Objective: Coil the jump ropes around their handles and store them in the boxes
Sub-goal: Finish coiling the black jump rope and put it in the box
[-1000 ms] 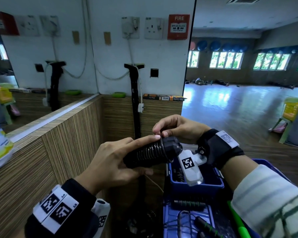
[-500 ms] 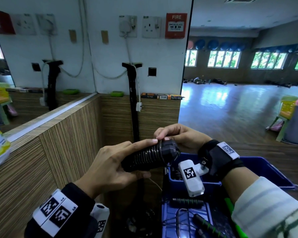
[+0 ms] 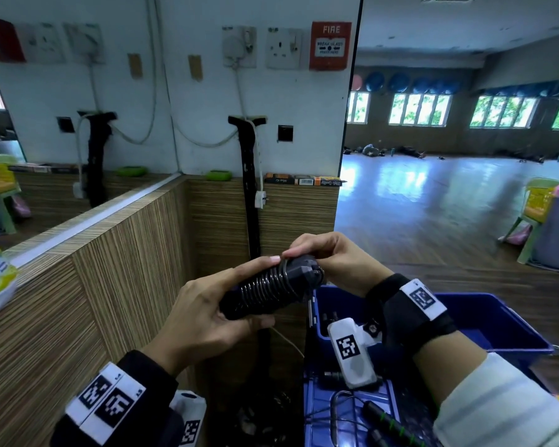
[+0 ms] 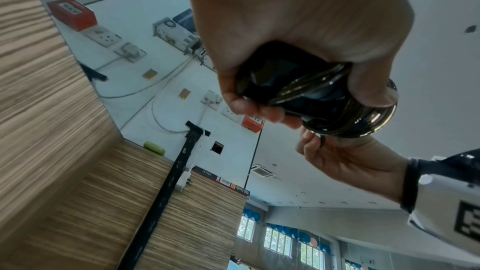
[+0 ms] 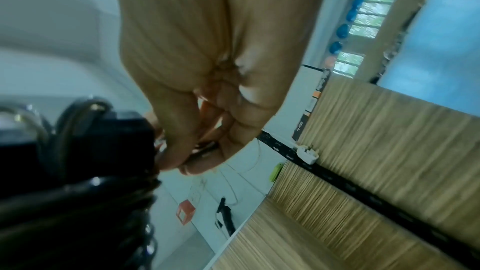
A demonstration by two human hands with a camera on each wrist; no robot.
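Black jump-rope handles [image 3: 299,275] wound in glossy dark rope coils [image 3: 265,285], held roughly level above blue boxes [image 3: 484,321] containing more black handles [image 3: 391,424] and loose cord.

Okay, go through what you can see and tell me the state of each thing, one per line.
Black jump rope handles with dark cord: cord coiled around them, held above the box.
Left hand: grips the bundle.
Right hand: pinches the cord's end at the bundle's tip.
Blue plastic box: open, ropes inside.
White wall socket: nothing plugged in.
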